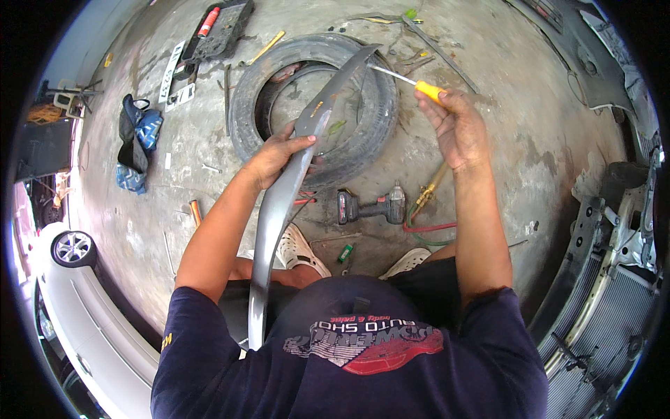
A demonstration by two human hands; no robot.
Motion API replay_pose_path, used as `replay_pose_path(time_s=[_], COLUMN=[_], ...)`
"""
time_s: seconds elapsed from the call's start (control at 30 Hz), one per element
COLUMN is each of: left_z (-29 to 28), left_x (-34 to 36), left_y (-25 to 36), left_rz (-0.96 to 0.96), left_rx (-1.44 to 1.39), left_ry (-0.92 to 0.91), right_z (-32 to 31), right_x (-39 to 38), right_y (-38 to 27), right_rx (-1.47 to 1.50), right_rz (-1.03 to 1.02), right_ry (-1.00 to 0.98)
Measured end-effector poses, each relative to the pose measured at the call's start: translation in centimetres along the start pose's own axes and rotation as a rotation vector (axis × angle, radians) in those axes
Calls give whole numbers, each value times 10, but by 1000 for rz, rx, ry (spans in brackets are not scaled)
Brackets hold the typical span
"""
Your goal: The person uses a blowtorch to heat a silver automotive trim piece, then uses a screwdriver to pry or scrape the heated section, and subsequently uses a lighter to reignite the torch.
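My left hand point(273, 158) is closed round the middle of a long, curved grey car trim piece point(273, 213). The piece slants from my lap up over a tyre point(246, 105) lying flat on the floor. Thumb and fingers of my right hand point(460, 131) pinch the yellow handle of a screwdriver point(429, 91). Its metal shaft points left, with the tip close to the far end of the trim piece; whether they touch I cannot tell. Between my feet and the tyre lies a cordless impact driver point(373, 207).
A red and green hose with a brass torch point(431, 187) lies right of the driver. Far left are a black tray point(222, 31) with a red spray can point(209, 22) and a blue bag point(148, 129). A white car point(98, 314) and radiator parts point(604, 328) flank me.
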State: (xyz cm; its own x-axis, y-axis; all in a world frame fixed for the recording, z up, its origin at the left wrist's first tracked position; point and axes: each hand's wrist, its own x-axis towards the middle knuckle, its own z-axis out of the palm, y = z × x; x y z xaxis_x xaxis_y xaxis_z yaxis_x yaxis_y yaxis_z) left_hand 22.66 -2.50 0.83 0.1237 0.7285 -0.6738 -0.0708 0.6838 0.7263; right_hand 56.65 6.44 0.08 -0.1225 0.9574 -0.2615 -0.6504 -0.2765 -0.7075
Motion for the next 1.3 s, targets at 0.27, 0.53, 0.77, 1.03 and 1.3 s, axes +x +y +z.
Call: replay_pose_path(time_s=[0.27, 0.53, 0.77, 1.03, 1.3], left_z=[-39, -50, -53, -31, -12], left_x=[-11, 10, 45, 58, 43], left_y=[-10, -48, -84, -89, -55], left_rz=[-37, -155, -174, -159, 465], left_rx=[104, -13, -126, -50, 494], left_ry=[134, 41, 39, 44, 413], right_z=[29, 31, 27, 22, 28], right_x=[-16, -18, -15, -12, -17], right_y=[35, 49, 57, 77, 99], right_rx=[62, -47, -127, -290, -437], right_rz=[203, 296, 326, 297, 234], right_ry=[-69, -56, -70, -63, -148])
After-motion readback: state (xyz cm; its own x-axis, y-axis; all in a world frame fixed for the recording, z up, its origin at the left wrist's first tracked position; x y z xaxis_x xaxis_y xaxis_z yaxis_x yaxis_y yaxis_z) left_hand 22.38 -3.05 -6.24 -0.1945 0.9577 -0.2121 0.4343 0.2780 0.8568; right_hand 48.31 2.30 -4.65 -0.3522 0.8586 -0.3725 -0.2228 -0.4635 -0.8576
